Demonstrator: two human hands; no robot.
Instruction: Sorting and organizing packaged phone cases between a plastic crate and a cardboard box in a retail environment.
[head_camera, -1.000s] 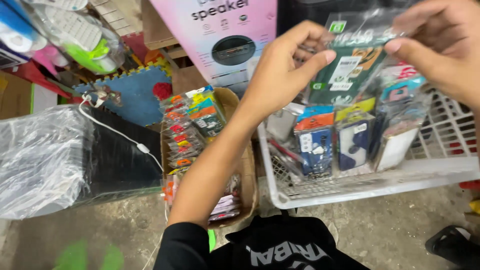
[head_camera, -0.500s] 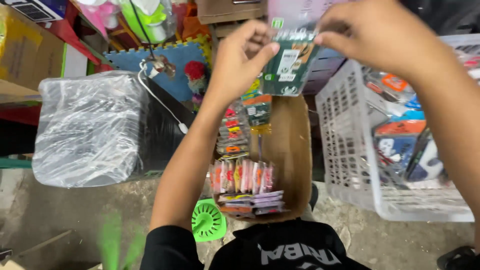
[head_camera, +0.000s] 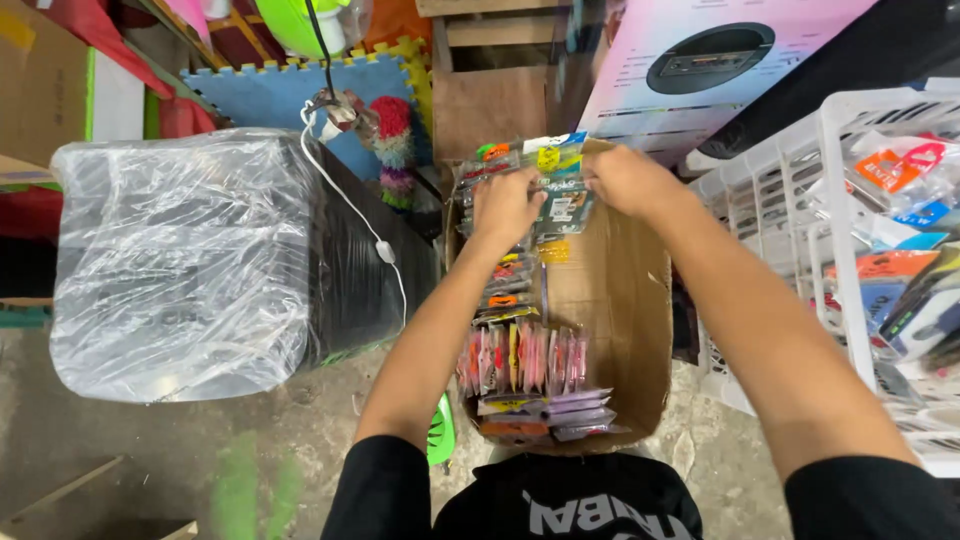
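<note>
Both hands hold one flat plastic-wrapped packet (head_camera: 562, 205) over the far end of a brown cardboard box (head_camera: 615, 310). My left hand (head_camera: 505, 205) grips its left edge and my right hand (head_camera: 630, 180) its right edge. The box holds rows of similar small colourful packets (head_camera: 525, 355) stacked along its left side; its right half shows bare cardboard.
A white plastic crate (head_camera: 790, 215) with more packaged items stands to the right. A black box wrapped in clear plastic (head_camera: 190, 260) sits to the left, a white cable (head_camera: 375, 240) draped over it. Blue foam mat (head_camera: 270, 95) and a pink speaker carton (head_camera: 700, 65) lie behind.
The hands carried the packet from above the white crate leftwards and down to the cardboard box. The view swung left with them.
</note>
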